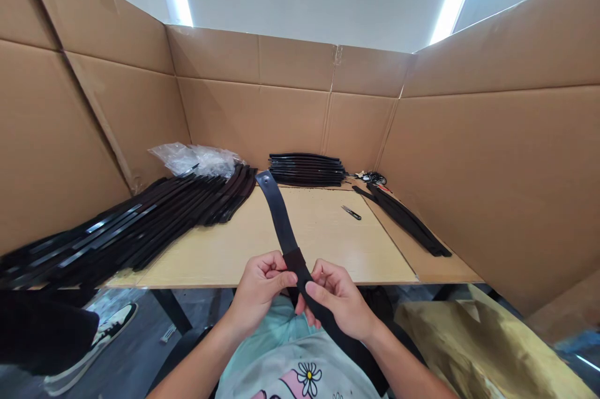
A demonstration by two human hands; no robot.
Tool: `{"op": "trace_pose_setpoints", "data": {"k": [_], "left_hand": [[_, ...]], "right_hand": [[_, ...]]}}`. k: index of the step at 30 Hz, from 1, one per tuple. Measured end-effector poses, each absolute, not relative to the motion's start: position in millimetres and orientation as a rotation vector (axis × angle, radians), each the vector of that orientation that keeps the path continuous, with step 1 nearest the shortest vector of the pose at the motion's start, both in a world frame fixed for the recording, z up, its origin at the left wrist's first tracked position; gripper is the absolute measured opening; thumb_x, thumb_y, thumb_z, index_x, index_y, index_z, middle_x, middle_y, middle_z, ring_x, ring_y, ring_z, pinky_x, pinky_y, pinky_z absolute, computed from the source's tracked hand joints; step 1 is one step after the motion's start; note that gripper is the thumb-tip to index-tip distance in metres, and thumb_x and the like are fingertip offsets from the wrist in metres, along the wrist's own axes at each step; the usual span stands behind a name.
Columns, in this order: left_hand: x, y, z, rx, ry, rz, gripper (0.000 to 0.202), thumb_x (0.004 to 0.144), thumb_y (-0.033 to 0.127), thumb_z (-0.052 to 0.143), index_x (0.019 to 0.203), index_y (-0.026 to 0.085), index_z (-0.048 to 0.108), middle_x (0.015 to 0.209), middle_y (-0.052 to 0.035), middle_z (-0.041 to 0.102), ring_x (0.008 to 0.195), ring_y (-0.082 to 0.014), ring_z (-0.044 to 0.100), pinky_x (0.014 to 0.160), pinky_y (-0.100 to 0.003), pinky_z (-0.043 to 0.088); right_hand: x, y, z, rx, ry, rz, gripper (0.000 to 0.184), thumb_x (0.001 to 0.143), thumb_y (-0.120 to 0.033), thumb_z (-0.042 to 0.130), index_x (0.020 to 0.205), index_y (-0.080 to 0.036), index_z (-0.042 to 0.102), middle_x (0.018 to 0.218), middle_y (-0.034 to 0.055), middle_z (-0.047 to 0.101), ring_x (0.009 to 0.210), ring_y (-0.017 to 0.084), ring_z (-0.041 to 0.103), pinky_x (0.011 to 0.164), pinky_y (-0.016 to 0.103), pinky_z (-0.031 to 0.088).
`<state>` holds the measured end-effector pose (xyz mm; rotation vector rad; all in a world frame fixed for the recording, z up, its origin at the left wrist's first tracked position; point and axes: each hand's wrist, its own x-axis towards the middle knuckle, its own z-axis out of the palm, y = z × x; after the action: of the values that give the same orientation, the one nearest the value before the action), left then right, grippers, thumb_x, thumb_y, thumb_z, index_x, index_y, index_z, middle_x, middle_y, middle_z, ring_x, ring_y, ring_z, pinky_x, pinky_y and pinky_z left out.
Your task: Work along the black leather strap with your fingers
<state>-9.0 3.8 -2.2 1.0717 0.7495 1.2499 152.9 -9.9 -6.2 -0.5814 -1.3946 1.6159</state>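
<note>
A long black strap [280,214] slants across my lap, its far end rising over the table's front part. That end is smooth and shiny with small holes near the tip, while the nearer length is covered by a matte, fabric-like sleeve [295,259]. Pinched at the sleeve's edge, the strap is held by my left hand [262,286], thumb on top. Just below and to the right, my right hand [344,302] grips the covered part between thumb and fingers. The fingertips beneath the strap are partly hidden. The near end hangs down toward my right forearm.
Dark strips [154,217] are heaped on the left, beside clear plastic bags [201,160]. Behind is a stack of dark strips [304,171]. Thread snips [351,212], more black straps [410,221] and tangled cords [372,177] lie right. Cardboard walls [290,111] enclose the table [328,236]. A person's shoe [112,330] shows lower left.
</note>
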Motion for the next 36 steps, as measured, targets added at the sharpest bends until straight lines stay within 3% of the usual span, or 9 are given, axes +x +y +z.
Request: {"op": "trace_pose_setpoints", "data": {"k": [3,6,11,15,22,25,29,33,36], "left_hand": [[-8.9,5.1,-1.7,1.063,0.799,1.291,0.042,0.053,0.039,0.082,0.056,0.016,0.047,0.045,0.0084,0.04,0.04,-0.0037,0.031,0.04,-0.016,0.021],[-8.2,5.1,0.2,1.118,0.875,1.361,0.041,0.058,0.04,0.079,0.054,0.016,0.045,0.042,0.0116,0.025,0.039,-0.0029,0.017,0.038,-0.017,0.012],[-5.4,3.1,4.6,1.213,0.973,1.449,0.039,0.063,0.037,0.076,0.051,0.016,0.045,0.046,0.0096,0.031,0.041,-0.0039,0.022,0.04,-0.018,0.018],[-5.4,1.9,4.0,1.215,0.975,1.37,0.033,0.054,0.03,0.081,0.059,0.015,0.052,0.047,0.0095,0.039,0.042,-0.0048,0.034,0.043,-0.017,0.029],[-5.6,1.0,4.8,1.164,0.86,1.283,0.028,0.05,0.023,0.083,0.066,0.012,0.063,0.059,0.0004,0.062,0.054,-0.0115,0.054,0.05,-0.021,0.043],[-3.8,-0.5,6.3,1.151,0.807,1.274,0.026,0.051,0.022,0.083,0.067,0.012,0.064,0.06,0.0003,0.062,0.053,-0.0107,0.054,0.049,-0.02,0.042],[-3.2,-2.1,3.9,1.124,0.851,1.34,0.03,0.052,0.024,0.083,0.054,0.013,0.055,0.048,0.0051,0.052,0.044,-0.0056,0.042,0.042,-0.016,0.032],[-3.0,-3.3,0.5,1.101,0.871,1.34,0.034,0.054,0.028,0.082,0.054,0.014,0.051,0.042,0.009,0.041,0.039,-0.0027,0.029,0.039,-0.016,0.024],[-1.1,-4.7,-0.2,1.099,0.824,1.276,0.035,0.056,0.031,0.081,0.055,0.014,0.051,0.044,0.0074,0.044,0.039,-0.0039,0.036,0.04,-0.017,0.026]], "right_hand": [[152.2,-11.2,-4.8,-0.619,-1.363,1.56,0.036,0.085,-0.05,0.053,0.072,-0.017,0.045,0.066,0.0047,0.068,0.047,0.009,0.058,0.043,0.018,0.044],[151.2,-11.6,-4.4,-0.64,-1.356,1.52,0.034,0.082,-0.048,0.059,0.073,-0.016,0.049,0.071,0.0049,0.068,0.052,0.009,0.059,0.048,0.02,0.045],[147.4,-8.5,-9.2,-0.656,-1.267,1.542,0.031,0.078,-0.045,0.066,0.086,-0.017,0.055,0.07,0.0019,0.065,0.053,0.009,0.057,0.048,0.021,0.047],[145.0,-5.3,-12.3,-0.626,-1.281,1.541,0.043,0.073,-0.041,0.071,0.107,-0.018,0.059,0.074,-0.0005,0.059,0.055,0.01,0.057,0.05,0.023,0.052],[149.8,-7.6,-5.7,-0.618,-1.407,1.548,0.026,0.072,-0.035,0.072,0.084,-0.014,0.062,0.075,0.0003,0.06,0.054,0.008,0.054,0.044,0.019,0.052],[152.2,-9.9,-4.2,-0.649,-1.381,1.631,0.034,0.068,-0.037,0.076,0.08,-0.016,0.052,0.07,-0.0016,0.062,0.047,0.008,0.056,0.038,0.019,0.049],[152.8,-12.2,-4.9,-0.687,-1.357,1.648,0.045,0.069,-0.04,0.075,0.076,-0.022,0.035,0.057,-0.0033,0.065,0.035,0.007,0.053,0.031,0.014,0.038],[153.4,-12.7,-3.8,-0.691,-1.353,1.58,0.043,0.076,-0.049,0.065,0.073,-0.022,0.032,0.052,-0.0041,0.063,0.031,0.005,0.046,0.031,0.012,0.033],[153.9,-12.4,-1.7,-0.701,-1.339,1.595,0.041,0.081,-0.056,0.054,0.071,-0.022,0.034,0.052,-0.002,0.064,0.034,0.009,0.052,0.033,0.016,0.038]]}}
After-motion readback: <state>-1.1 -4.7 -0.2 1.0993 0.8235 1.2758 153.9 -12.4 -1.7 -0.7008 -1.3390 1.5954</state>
